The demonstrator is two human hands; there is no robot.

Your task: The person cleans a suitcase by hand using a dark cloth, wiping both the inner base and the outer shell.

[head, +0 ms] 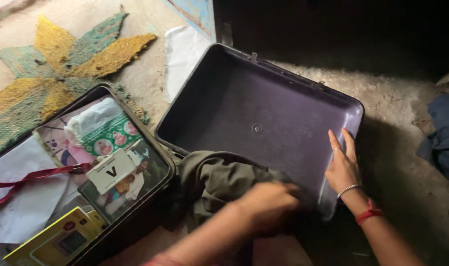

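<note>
So the open dark suitcase (254,111) sits on the dirt floor (392,103), its purple half tipped up toward the wall. The right hand (343,165) rests flat, fingers apart, on that half's rim, looks like it's just steadying it. The left hand (268,202) is blurry; its grip seems closed on an olive-green garment (217,180) bunched at the hinge. The suitcase's other half holds papers, a photo frame (135,182), a white card, a red lanyard (32,177) and a yellow box (57,241).
</note>
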